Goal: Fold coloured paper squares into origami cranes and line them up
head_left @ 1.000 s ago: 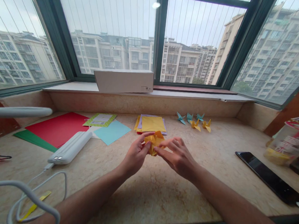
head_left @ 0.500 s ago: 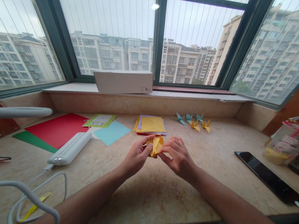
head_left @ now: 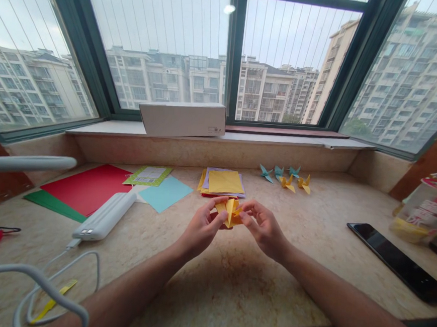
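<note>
The left hand (head_left: 203, 228) and right hand (head_left: 266, 232) hide parts of the paper (head_left: 230, 212), whose smaller folds are hard to make out. Yellow and creased around a central ridge, it is pinched by both above the desk (head_left: 231, 295).

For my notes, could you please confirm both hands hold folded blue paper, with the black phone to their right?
Not blue: in the head view, the left hand and right hand hold folded yellow paper, the black phone to their right.
</note>
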Available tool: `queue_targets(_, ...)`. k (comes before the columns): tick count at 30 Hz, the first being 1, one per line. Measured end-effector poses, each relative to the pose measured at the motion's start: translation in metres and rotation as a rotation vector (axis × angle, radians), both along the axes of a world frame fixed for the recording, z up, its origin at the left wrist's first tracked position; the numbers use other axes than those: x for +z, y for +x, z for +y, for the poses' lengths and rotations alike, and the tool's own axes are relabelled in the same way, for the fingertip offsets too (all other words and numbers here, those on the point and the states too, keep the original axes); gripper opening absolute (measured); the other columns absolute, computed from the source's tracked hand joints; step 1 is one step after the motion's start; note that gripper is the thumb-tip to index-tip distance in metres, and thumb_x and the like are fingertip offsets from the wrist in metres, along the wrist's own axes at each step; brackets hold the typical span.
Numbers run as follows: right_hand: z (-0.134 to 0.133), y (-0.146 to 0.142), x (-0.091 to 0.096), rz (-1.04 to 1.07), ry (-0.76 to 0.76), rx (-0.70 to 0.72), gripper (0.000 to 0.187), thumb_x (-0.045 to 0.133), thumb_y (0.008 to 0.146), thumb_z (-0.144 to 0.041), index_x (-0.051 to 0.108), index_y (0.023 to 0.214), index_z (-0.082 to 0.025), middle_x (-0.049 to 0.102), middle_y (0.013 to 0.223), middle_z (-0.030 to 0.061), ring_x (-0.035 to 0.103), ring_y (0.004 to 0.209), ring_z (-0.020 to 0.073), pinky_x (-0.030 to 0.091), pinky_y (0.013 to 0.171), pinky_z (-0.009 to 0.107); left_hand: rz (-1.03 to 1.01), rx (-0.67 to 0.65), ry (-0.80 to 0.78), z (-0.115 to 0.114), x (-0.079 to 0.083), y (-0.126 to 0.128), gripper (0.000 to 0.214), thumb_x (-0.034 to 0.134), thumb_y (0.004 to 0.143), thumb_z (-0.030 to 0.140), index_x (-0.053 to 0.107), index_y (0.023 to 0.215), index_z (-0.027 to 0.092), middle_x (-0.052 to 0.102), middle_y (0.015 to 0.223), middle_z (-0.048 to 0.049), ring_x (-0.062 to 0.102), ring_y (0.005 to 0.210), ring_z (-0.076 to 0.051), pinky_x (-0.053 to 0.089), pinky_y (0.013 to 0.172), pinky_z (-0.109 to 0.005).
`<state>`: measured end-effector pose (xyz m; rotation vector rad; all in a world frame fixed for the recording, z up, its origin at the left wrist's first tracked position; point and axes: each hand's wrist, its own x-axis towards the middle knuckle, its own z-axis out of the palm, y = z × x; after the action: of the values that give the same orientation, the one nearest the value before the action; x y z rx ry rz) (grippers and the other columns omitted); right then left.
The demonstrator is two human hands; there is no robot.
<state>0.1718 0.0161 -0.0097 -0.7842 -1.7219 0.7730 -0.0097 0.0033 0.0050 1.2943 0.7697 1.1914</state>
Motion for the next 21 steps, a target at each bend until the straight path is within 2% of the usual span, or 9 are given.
queue_targets(5, -0.0036, -0.0019, 0.0031, -0.114, 0.026, 0.031, 0.01, 0.063, 0.086, -0.029, 0.063, 0.083, -0.02, 0.07, 0.09, 0.0044, 0.065, 0.088, 0.0199, 0.052, 0.085, 0.036, 0.027, -0.067, 0.033, -0.0015, -0.003, 0.0012, 0.05, 0.074, 0.081, 0.034, 0.051, 0.123, 0.021, 0.064, 0.124, -0.0122, 0.066, 0.105, -0.024, 0.052, 0.092, -0.04)
queue_targets(8, -0.0028, -0.0025, 0.0022, -0.084, -0.035, 0.003, 0.01, 0.061, 0.088, -0.029, 0.064, 0.088, -0.019, 0.07, 0.09, 0.0043, 0.067, 0.085, 0.0191, 0.054, 0.082, 0.035, 0.074, -0.054, 0.046, -0.0007, -0.0056, 0.0013, 0.054, 0.077, 0.078, 0.03, 0.05, 0.124, 0.023, 0.063, 0.125, -0.0117, 0.064, 0.106, -0.023, 0.051, 0.091, -0.037)
queue_targets(12, -0.0011, -0.002, -0.0006, -0.007, -0.061, -0.044, 0.015, 0.057, 0.091, -0.033, 0.061, 0.092, -0.019, 0.069, 0.089, 0.0045, 0.069, 0.082, 0.0181, 0.057, 0.074, 0.031, 0.065, -0.053, 0.106, 0.0018, -0.0075, 0.0007, 0.048, 0.07, 0.084, 0.031, 0.05, 0.126, 0.022, 0.063, 0.124, -0.0109, 0.065, 0.102, -0.021, 0.051, 0.089, -0.035)
queue_targets(17, -0.0028, -0.0001, 0.0016, -0.09, 0.093, -0.116, 0.011, 0.054, 0.093, -0.031, 0.059, 0.094, -0.021, 0.07, 0.091, 0.0047, 0.07, 0.08, 0.0183, 0.057, 0.071, 0.031, 0.058, -0.076, 0.098, 0.0007, -0.0048, 0.0006, 0.047, 0.068, 0.085, 0.033, 0.053, 0.128, 0.023, 0.064, 0.121, -0.0098, 0.066, 0.099, -0.022, 0.052, 0.089, -0.036)
queue_targets(21, -0.0044, 0.0016, 0.0027, -0.246, 0.237, -0.139, 0.011, 0.055, 0.093, -0.03, 0.06, 0.099, -0.022, 0.073, 0.098, 0.0065, 0.07, 0.083, 0.0212, 0.056, 0.073, 0.035, 0.042, -0.118, 0.07, -0.0029, -0.0015, 0.0008, 0.037, 0.071, 0.083, 0.036, 0.055, 0.114, 0.021, 0.067, 0.114, -0.0091, 0.065, 0.103, -0.023, 0.05, 0.093, -0.04)
